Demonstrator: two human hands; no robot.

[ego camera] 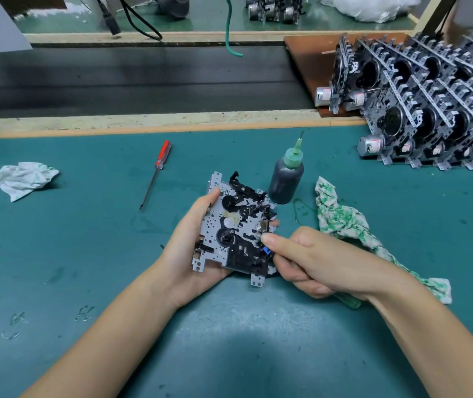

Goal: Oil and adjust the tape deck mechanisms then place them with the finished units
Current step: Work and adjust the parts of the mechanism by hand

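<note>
My left hand [189, 248] grips a tape deck mechanism [238, 225], a grey metal plate with black gears and levers, held face up above the green mat. My right hand [312, 262] is at the mechanism's right edge, its thumb tip against the plate near a small metal part. Its fingers curl round a green-handled tool [348, 300], whose tip is hidden behind the hand. A dark oil bottle [285, 179] with a green nozzle stands just behind the mechanism. Stacked rows of finished units [430, 110] with motors lean at the right rear.
A red-handled screwdriver [156, 173] lies on the mat [86, 254] to the left. A green-stained rag [344, 222] lies under my right wrist. A crumpled white cloth [24, 179] is at far left. A dark conveyor belt [143, 79] runs behind the bench edge.
</note>
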